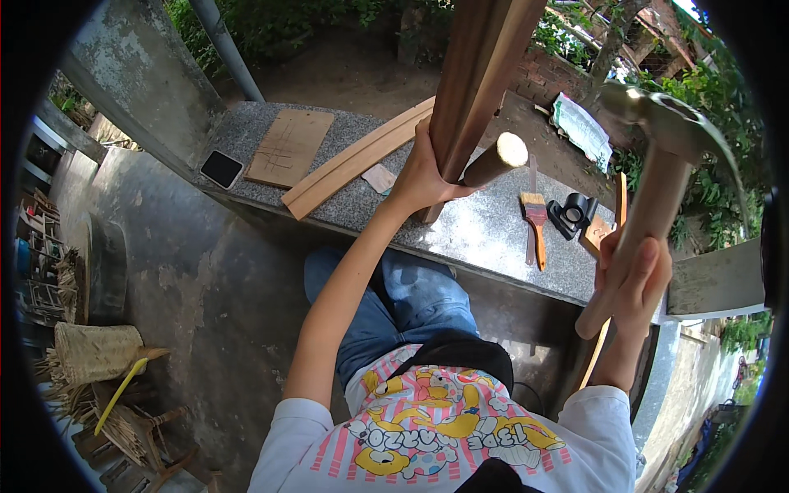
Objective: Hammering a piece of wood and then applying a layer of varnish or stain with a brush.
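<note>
White letters and numerals (411,441) stand across the printed shirt (450,415) front.

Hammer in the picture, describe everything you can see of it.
The hammer is a claw hammer with a shiny grey head that looks like metal and a thick, smooth, brownish handle, apparently wood. It tilts head-up at the right of the view, the striking end pointing left and the claw curving down to the right. The right hand grips the handle, its butt poking out below. Nothing else appears to touch it.
</note>
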Demonstrator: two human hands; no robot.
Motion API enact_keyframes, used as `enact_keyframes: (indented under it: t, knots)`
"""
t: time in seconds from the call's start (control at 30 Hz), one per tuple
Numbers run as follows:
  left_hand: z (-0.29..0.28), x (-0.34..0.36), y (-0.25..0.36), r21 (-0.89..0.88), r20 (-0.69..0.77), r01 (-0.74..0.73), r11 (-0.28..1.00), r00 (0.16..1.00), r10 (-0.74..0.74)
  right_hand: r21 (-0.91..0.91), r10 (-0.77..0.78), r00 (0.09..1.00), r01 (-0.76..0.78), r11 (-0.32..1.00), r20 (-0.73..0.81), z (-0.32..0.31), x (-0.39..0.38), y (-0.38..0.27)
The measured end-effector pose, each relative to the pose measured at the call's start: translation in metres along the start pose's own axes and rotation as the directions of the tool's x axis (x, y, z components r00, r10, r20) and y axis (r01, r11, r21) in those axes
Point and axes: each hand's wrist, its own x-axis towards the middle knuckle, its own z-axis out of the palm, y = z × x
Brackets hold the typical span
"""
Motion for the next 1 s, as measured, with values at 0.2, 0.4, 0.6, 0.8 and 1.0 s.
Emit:
enact_keyframes:
  t: [0.2, 0.4, 0.6, 0.8, 1.0]
  knots:
    - [0.000, -0.005, -0.002, 0.022, 0.019, 0.015, 1.000, 1.000, -0.016, -0.046, 0.136, 0.983, -0.131, 0.990, 0.120, -0.008, 0.004, -0.013]
    - [0.003, 0.003, 0.002, 0.039, 0.040, 0.001, 0.999, 0.999, -0.002, 0.173, -0.043, 0.961, 0.093, 0.981, -0.272, -0.004, 0.008, -0.013]
    - [0.004, -0.005, -0.003, 0.081, 0.048, -0.014, 0.997, 0.999, 0.010, -0.184, 0.191, 0.956, -0.151, 0.971, 0.225, -0.001, -0.001, 0.003]
    - [0.003, 0.006, 0.000, -0.011, 0.030, -0.006, 1.000, 1.000, 0.006, 0.185, 0.054, 0.959, -0.001, 0.983, -0.279, -0.017, 0.009, -0.027]
    - [-0.005, 0.001, -0.004, -0.001, 0.029, 0.000, 1.000, 1.000, 0.000, -0.146, 0.089, 0.981, -0.064, 0.987, 0.172, 0.020, -0.005, 0.010]
